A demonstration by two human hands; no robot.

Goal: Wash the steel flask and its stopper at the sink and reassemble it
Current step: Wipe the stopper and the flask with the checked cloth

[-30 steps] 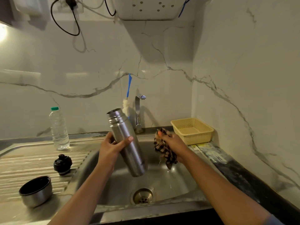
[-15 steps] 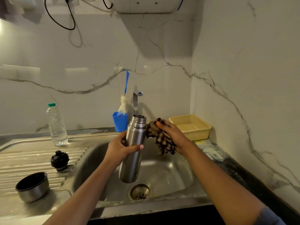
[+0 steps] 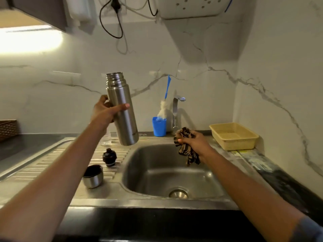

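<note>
My left hand (image 3: 106,111) grips the open steel flask (image 3: 122,116) around its middle and holds it nearly upright in the air, above the drainboard's right end. A checked brown cloth (image 3: 187,147) is bunched in my right hand (image 3: 195,142), over the back of the sink basin (image 3: 157,173). The black stopper (image 3: 109,157) stands on the ribbed drainboard (image 3: 43,165). Closer to me sits the steel cup lid (image 3: 93,176), mouth up.
A blue cup (image 3: 159,126) with a bottle brush stands behind the basin, beside the tap (image 3: 175,110). A yellow basket (image 3: 233,135) sits on the counter at the right. A clear bottle (image 3: 106,138) is mostly hidden behind my left arm. A woven basket (image 3: 7,129) is far left.
My left hand has lifted the flask up and to the left, away from the cloth. My right hand has dropped toward the basin with the cloth. The view has tilted upward.
</note>
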